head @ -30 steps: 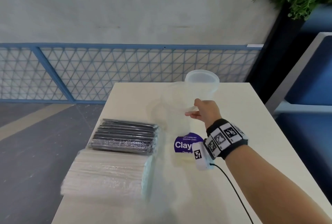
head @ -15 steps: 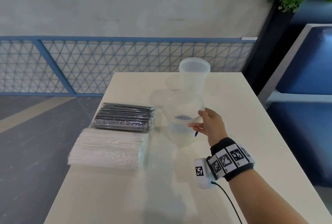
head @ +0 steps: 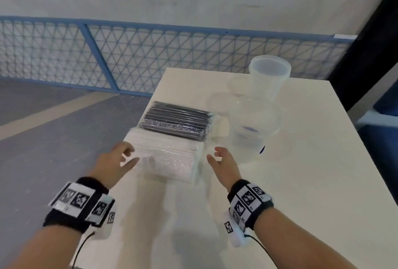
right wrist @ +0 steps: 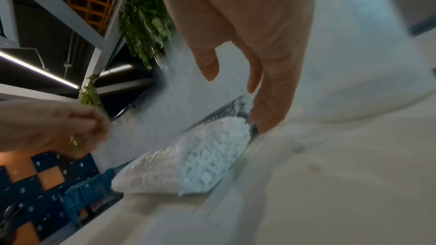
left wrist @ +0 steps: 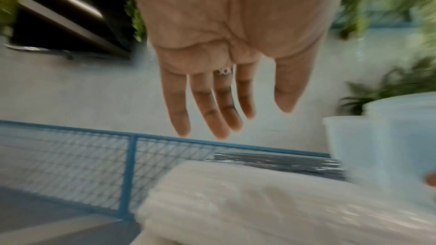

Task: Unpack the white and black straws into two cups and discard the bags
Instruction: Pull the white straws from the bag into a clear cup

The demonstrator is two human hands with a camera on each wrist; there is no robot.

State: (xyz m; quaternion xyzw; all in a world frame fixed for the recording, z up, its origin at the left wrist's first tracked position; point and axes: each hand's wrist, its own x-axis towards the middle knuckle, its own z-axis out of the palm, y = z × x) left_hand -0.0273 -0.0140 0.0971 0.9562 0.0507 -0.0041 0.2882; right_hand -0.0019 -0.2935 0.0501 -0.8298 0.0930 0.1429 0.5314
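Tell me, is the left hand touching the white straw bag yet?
Apart. In the left wrist view the left hand hangs open, with wall and fence showing between its fingertips and the white straw bag.

**wristbands, tags and a ring**

both forearms were bare, with no sleeves in sight. each wrist wore a black fabric band (head: 78,208) covered with white tiles printed with black square code patterns. the right band (head: 249,202) carried the same tiles. a small white camera block (head: 233,233) sat on the inner side of the right wrist, marked with one more code square, and a thin black cable (head: 261,247) ran back from it along the arm. a like white block (head: 107,219) and cable (head: 83,245) hung at the left wrist. the left hand (left wrist: 224,47) bore a ring (left wrist: 224,71) on one finger.
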